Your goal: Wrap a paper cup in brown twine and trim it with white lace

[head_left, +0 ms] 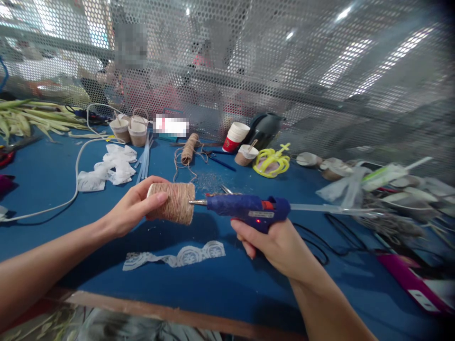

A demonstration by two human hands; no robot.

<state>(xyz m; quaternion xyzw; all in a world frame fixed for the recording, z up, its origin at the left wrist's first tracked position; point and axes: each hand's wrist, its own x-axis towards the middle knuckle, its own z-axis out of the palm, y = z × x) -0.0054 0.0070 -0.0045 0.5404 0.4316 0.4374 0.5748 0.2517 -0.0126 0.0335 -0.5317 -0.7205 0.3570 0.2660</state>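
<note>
My left hand (142, 203) is wrapped round a paper cup covered in twine (174, 202), tipped on its side above the table. In my right hand (273, 241) is a blue glue gun (245, 208) with a red light showing and a clear glue stick (316, 207) running out of its back. The metal nozzle points left, at the cup's twine near its right end; whether it touches cannot be told. Below them a strip of white lace (177, 257) lies on the blue table (234, 293).
Behind are a twine roll (189, 148), twine-wrapped cups (138, 130), a stack of paper cups (235, 137) and a yellow crown-shaped piece (272, 162). White lace pieces (110, 168) and glue sticks (145, 158) lie left. A cable (77, 175) crosses there. A perforated metal screen (227, 71) stands at the back.
</note>
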